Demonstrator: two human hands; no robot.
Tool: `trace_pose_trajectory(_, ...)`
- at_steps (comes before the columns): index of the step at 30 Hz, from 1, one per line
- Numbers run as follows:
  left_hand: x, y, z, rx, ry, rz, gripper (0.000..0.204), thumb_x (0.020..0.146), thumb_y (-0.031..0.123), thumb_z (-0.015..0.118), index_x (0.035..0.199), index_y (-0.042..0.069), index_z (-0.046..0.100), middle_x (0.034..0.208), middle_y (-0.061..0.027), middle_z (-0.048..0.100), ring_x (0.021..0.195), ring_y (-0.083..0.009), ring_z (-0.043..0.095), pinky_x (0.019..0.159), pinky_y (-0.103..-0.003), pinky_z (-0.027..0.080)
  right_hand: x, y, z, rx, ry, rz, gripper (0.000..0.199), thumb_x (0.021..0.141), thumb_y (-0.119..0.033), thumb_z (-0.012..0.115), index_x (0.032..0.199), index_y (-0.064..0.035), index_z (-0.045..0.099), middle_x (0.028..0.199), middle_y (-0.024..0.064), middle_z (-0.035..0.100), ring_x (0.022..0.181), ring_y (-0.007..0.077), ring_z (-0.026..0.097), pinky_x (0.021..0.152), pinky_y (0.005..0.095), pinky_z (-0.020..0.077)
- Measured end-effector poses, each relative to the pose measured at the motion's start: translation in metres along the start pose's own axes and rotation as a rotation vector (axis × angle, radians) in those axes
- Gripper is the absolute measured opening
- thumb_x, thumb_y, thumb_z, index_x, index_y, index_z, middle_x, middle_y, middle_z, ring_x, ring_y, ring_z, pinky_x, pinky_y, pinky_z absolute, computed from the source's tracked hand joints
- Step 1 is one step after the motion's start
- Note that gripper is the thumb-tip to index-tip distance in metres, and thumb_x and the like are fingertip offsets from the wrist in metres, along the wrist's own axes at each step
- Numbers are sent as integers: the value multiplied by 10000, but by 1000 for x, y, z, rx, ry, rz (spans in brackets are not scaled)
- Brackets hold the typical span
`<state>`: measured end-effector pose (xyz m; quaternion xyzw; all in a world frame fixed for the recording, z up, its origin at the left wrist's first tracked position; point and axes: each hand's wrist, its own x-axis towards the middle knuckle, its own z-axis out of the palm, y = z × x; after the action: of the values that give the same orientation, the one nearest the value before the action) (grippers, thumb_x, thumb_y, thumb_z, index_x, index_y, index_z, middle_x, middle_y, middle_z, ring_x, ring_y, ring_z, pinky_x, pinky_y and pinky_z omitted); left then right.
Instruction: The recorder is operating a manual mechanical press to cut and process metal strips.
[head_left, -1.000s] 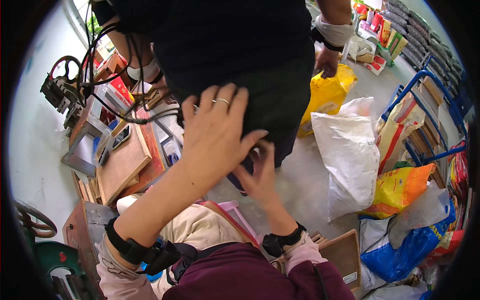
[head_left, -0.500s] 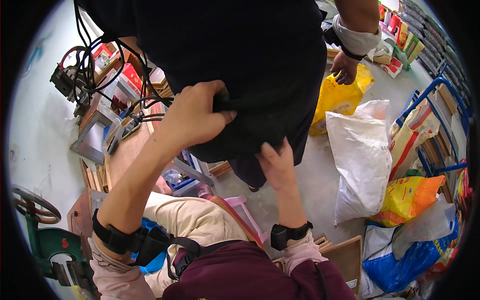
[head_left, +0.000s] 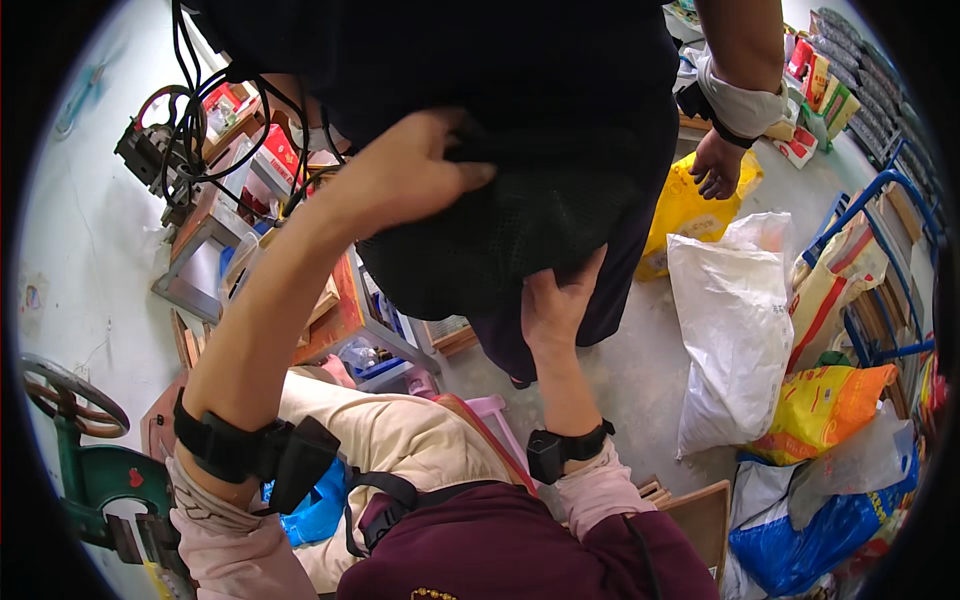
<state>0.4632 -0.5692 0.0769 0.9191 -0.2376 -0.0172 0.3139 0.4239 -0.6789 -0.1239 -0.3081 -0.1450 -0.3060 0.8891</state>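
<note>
Against the standing person (head_left: 440, 50): I see a black mesh bag (head_left: 530, 215).
Left hand (head_left: 410, 165): at the bag's upper left; whether its grip is clamped I cannot tell.
Right hand (head_left: 556, 308): at the bag's lower edge, grip equally unclear.

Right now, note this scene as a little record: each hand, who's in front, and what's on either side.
Left hand: at the upper part of the black fabric; fingertips unclear
Right hand: at the fabric's lower edge; fingers partly hidden
In front: a co-worker in dark clothes, standing close
Left side: green machine with a round handwheel
Right side: white sack, yellow bag, blue bag
</note>
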Motion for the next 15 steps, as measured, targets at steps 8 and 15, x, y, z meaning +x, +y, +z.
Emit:
trace_pose_trajectory(8, -16, 16, -4, 346, 4, 227, 592, 684, 283, 773, 1085, -99, 566, 902, -224, 657, 852, -235, 653, 781, -327, 494, 2, -13, 42, -236, 154, 50, 717, 795, -25, 681, 1361, -1, 242, 1300, 145, 424, 1182, 217, 442, 1009, 333, 374)
trace_pose_trajectory(15, 3, -1, -13, 274, 66, 273, 320, 788, 120, 665, 1020, -95, 618, 838, -153, 680, 754, -136, 616, 736, -287, 485, -5, -21, 48, -169, 34, 12, 612, 836, 13, 631, 1354, 25, 305, 1304, 171, 436, 1216, 234, 450, 1026, 325, 356)
